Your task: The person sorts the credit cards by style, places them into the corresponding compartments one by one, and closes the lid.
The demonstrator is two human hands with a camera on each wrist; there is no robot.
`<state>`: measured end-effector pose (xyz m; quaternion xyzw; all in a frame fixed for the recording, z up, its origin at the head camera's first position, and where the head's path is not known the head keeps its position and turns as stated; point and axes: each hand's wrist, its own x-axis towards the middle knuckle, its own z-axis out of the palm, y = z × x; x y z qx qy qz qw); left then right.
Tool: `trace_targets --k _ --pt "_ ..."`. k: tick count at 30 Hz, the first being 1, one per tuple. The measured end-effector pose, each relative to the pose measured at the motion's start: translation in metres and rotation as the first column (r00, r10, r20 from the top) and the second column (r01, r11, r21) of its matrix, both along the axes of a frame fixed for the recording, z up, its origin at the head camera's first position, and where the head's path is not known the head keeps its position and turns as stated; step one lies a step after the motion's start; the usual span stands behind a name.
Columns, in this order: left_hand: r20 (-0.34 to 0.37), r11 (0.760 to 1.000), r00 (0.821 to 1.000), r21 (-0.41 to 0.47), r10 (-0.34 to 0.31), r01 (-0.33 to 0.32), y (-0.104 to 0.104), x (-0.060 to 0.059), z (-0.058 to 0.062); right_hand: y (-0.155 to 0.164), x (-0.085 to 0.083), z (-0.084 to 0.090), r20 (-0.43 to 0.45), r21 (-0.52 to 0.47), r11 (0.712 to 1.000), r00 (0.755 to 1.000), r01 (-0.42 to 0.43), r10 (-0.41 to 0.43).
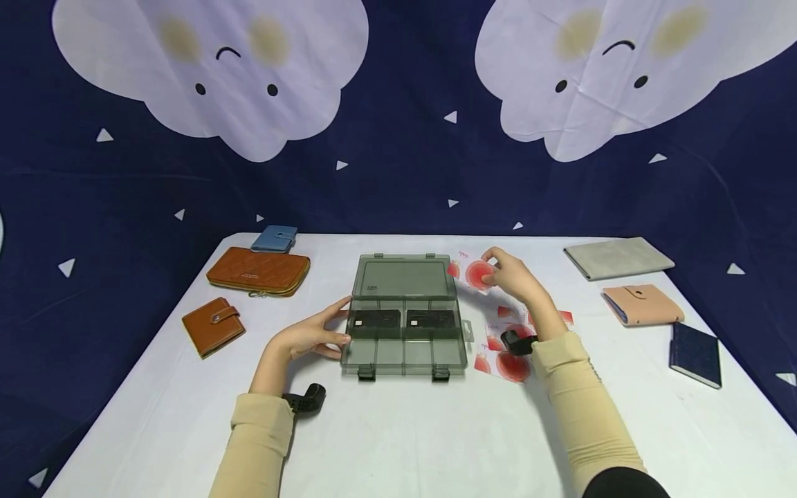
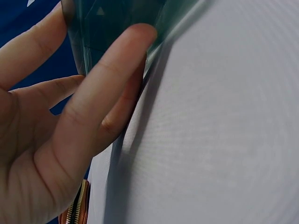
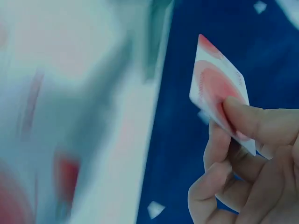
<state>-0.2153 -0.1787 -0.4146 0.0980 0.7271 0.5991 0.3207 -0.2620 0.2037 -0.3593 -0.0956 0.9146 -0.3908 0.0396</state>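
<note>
A grey-green see-through plastic organizer box (image 1: 403,349) stands with its lid folded back, two dark card-like pieces (image 1: 376,319) in its compartments. My left hand (image 1: 311,337) rests against the box's left side, fingers spread and fairly straight; up close, the thumb (image 2: 105,84) lies against the box wall (image 2: 121,18). Beyond the box's right side, my right hand (image 1: 513,277) holds up a white card (image 1: 468,271) with red round prints. In the right wrist view, thumb and fingers pinch the card (image 3: 217,86) near one edge. More such cards (image 1: 512,363) lie under the right wrist.
On the left lie a blue wallet (image 1: 274,238), a brown zip wallet (image 1: 258,270) and a small brown snap wallet (image 1: 213,326). At right are a grey wallet (image 1: 618,257), a pink card holder (image 1: 643,305) and a dark blue notebook (image 1: 695,354). A cloud-print curtain (image 1: 398,173) hangs behind the white table (image 1: 405,436).
</note>
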Motion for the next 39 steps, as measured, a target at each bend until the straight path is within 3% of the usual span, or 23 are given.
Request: trace_targets --k 3,6,16,29,35,39 --pt "0.001 1.0 1.0 0.001 0.001 -0.001 -0.001 0.0 0.0 -0.022 0.015 0.004 -0.03 -0.078 0.995 0.997 -0.066 0.064" --pt "0.002 1.0 1.0 0.0 -0.002 0.002 -0.001 0.0 0.0 -0.044 0.029 0.004 -0.041 -0.093 0.985 0.989 -0.143 0.14" --pt "0.009 1.0 1.0 0.012 0.003 -0.003 -0.001 0.0 -0.001 -0.105 0.063 0.0 -0.012 0.081 0.95 0.953 -0.3 0.302" --pt "0.0 0.999 1.0 0.03 -0.013 0.013 -0.001 -0.001 -0.001 -0.129 0.075 -0.025 0.005 0.165 0.885 0.898 -0.435 0.441" --pt "0.004 1.0 1.0 0.02 -0.007 0.007 0.0 -0.001 0.0 -0.133 0.076 -0.031 0.074 0.222 0.839 0.866 -0.498 0.494" --pt "0.008 1.0 1.0 0.019 -0.005 0.005 -0.001 -0.001 -0.001 -0.136 0.078 -0.032 0.105 0.279 0.824 0.868 -0.493 0.485"
